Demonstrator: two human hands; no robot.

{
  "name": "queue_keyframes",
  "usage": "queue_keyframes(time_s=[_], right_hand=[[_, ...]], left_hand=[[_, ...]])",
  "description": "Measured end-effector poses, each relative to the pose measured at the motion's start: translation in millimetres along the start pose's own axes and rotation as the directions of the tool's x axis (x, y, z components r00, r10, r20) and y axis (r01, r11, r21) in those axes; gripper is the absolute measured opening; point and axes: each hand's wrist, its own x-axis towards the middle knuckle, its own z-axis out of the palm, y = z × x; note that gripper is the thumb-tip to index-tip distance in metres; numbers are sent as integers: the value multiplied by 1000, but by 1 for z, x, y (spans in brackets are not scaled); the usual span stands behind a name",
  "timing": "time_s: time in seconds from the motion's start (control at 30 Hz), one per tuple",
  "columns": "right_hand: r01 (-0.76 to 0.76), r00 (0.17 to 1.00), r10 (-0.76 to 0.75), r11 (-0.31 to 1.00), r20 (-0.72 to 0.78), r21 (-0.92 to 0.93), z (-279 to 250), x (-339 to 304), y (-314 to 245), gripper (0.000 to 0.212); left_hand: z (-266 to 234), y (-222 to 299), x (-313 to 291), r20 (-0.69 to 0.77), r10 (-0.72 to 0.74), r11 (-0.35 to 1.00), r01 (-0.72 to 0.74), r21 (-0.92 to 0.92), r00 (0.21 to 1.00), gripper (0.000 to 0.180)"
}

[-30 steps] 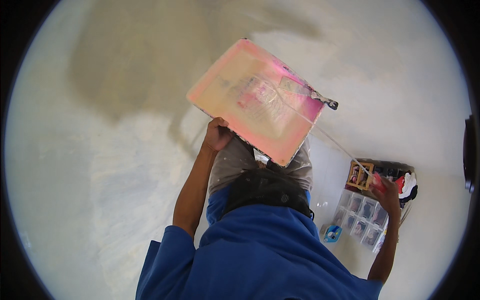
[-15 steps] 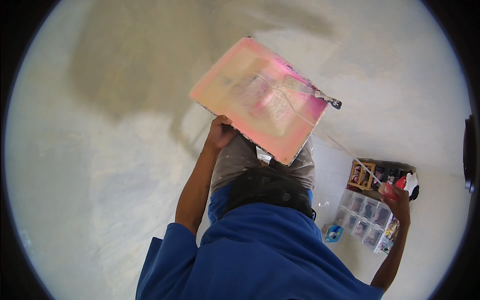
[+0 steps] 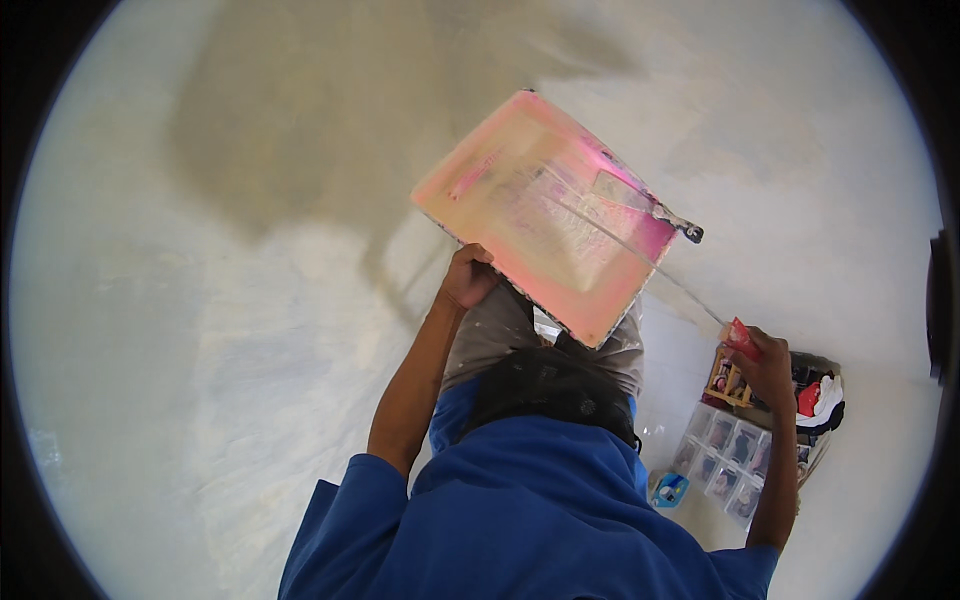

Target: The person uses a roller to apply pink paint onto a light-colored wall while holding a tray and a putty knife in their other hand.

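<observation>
My left hand [image 3: 470, 277] is closed on the near left edge of a pink rectangular tray [image 3: 585, 312], its fingers partly hidden underneath. The tray is tilted in front of my legs and smeared with pale and magenta residue. Across its right edge lies a putty knife [image 3: 680, 222], with its blade on the tray and its dark, crusted handle sticking out. Off to the right, my right hand [image 3: 768, 368] grips a red-handled tool [image 3: 740, 338]. A long, thin, pale strip runs from it to the middle of the tray; I cannot tell whether it is a blade seen edge-on.
At the lower right stands a stack of clear drawers [image 3: 722, 455] with things inside. Above it is an open compartment with a wooden rack [image 3: 728, 380] and white cloth [image 3: 826, 402]. A blue box [image 3: 670, 490] sits beside the drawers. Pale, patchy surfaces surround me.
My right hand has moved left and up toward the tray with the red-handled tool. The tray and my left hand have shifted slightly right and down in the picture.
</observation>
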Motion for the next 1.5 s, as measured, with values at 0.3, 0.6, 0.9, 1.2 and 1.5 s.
queue_keyframes(time_s=[0.3, 0.6, 0.9, 1.2, 1.5], right_hand=[[79, 995, -91, 955, -29, -286, -7, -26, 47, 26], [-254, 961, 259, 966, 96, -54, -42, -107, 129, 35], [-20, 999, 17, 991, -29, -131, 4, -69, 111, 29], [-254, 966, 258, 941, -10, -224, -29, -119, 158, 27], [-115, 973, 103, 992, -205, -47, 30, -77, 106, 23]], left_hand=[[-3, -3, 1, 26, 26, 999, -26, -35, 999, 48], [2, -1, -4, 16, 32, 999, -32, 0, 999, 46], [8, 1, -1, 11, 10, 1000, -10, 17, 1000, 52], [-5, -3, -3, -20, 42, 999, -42, 16, 999, 48], [-38, -26, -8, -94, -17, 999, 13, -38, 995, 21]])
